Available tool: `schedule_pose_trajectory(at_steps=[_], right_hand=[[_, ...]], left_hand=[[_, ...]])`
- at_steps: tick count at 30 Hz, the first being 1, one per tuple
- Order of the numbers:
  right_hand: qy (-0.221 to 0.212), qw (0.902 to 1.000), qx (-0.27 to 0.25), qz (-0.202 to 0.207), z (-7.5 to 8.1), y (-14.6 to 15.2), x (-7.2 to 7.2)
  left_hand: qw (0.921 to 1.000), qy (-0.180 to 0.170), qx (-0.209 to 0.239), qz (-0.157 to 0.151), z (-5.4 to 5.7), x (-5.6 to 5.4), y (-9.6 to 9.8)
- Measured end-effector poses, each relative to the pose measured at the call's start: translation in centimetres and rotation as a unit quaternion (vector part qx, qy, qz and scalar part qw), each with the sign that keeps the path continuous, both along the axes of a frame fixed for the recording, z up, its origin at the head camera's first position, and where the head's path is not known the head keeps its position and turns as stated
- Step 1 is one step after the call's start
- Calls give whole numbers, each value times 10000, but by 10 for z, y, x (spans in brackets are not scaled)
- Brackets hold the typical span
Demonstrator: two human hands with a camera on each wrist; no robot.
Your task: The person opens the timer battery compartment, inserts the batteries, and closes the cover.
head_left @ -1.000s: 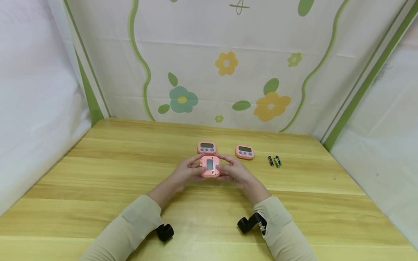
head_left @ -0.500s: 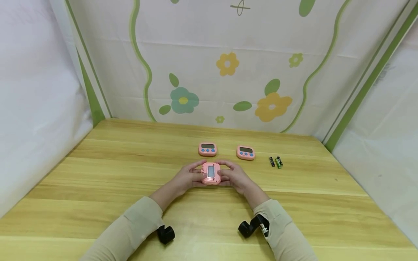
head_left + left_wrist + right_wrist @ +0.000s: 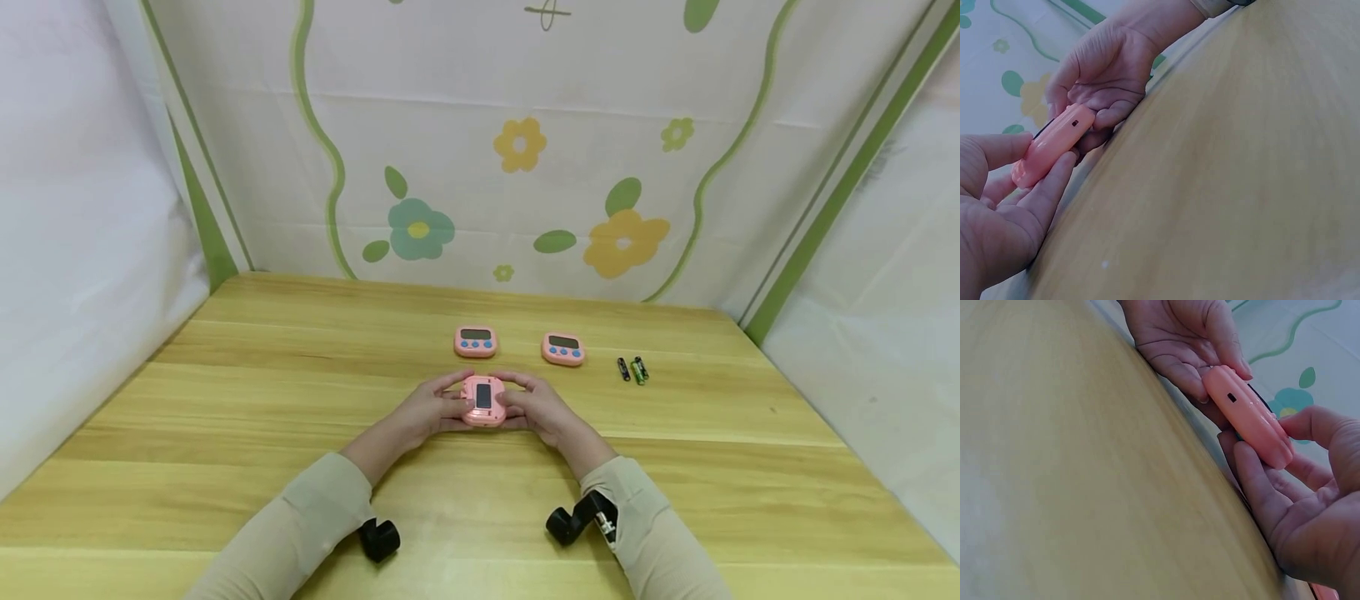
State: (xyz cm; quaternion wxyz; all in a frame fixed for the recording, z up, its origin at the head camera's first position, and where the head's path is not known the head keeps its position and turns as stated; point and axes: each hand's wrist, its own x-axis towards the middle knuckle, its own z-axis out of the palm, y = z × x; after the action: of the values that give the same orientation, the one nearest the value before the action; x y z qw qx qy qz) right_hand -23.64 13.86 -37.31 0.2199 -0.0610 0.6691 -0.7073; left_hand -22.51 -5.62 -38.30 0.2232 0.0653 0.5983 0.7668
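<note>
Both hands hold a pink digital timer point(image 3: 483, 402) between them, low over the table in the head view. Its back faces up, with a dark rectangle in the middle. My left hand point(image 3: 429, 410) grips its left side, thumb on top and fingers underneath. On the other side my right hand point(image 3: 543, 408) pinches it the same way. In the left wrist view, a small dark slot shows on the edge of the timer point(image 3: 1054, 144). Beyond the hands lie two more pink timers, one at centre point(image 3: 476, 342) and one to the right point(image 3: 563, 349), screens and blue buttons up.
Three small batteries point(image 3: 638, 371) lie on the wooden table point(image 3: 262, 375) at the right, one slightly apart. A white cloth point(image 3: 450, 100) with printed flowers stands behind the table, and white sheets flank both sides. Each wrist carries a black camera mount point(image 3: 570, 518).
Both hands have drawn the held timer nearer to me, away from the centre timer behind it. The rectangle on its back has gone from bright to dark.
</note>
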Motion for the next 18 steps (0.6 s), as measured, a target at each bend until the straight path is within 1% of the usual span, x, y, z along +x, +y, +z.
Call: schedule_pose_trajectory(at_steps=[6, 9, 14, 18], right_hand=[[-70, 10000, 6, 13, 0, 0, 0], [-130, 9999, 46, -42, 0, 0, 0], [-157, 9994, 183, -229, 1, -4, 1], [-116, 9993, 180, -305, 1, -5, 1]], left_hand=[[10000, -16, 22, -67, 1, 1, 0], [10000, -19, 18, -65, 1, 1, 0], [10000, -15, -30, 8, 1, 2, 1], [9999, -25, -112, 63, 1, 2, 2]])
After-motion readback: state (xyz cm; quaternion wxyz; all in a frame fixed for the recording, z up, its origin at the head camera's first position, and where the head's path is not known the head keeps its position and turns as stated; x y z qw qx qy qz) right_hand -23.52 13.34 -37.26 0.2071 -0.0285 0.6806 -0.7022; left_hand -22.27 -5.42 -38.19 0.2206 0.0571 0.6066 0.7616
